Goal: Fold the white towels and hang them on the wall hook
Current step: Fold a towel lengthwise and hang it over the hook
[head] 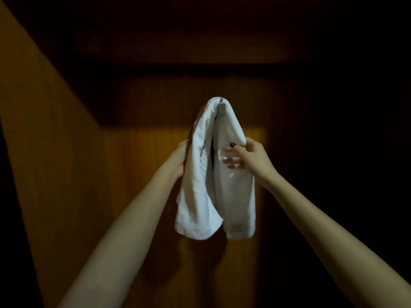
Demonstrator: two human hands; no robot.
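Wall (133,174): towel (195,196) between left hand (178,158), right hand (251,158)

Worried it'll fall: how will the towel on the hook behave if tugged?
Probably floppy: the towel drapes over the hook in two limp halves. Likely light, as that small hook carries it. A one-sided tug might slide it off, since only the fold rests there.
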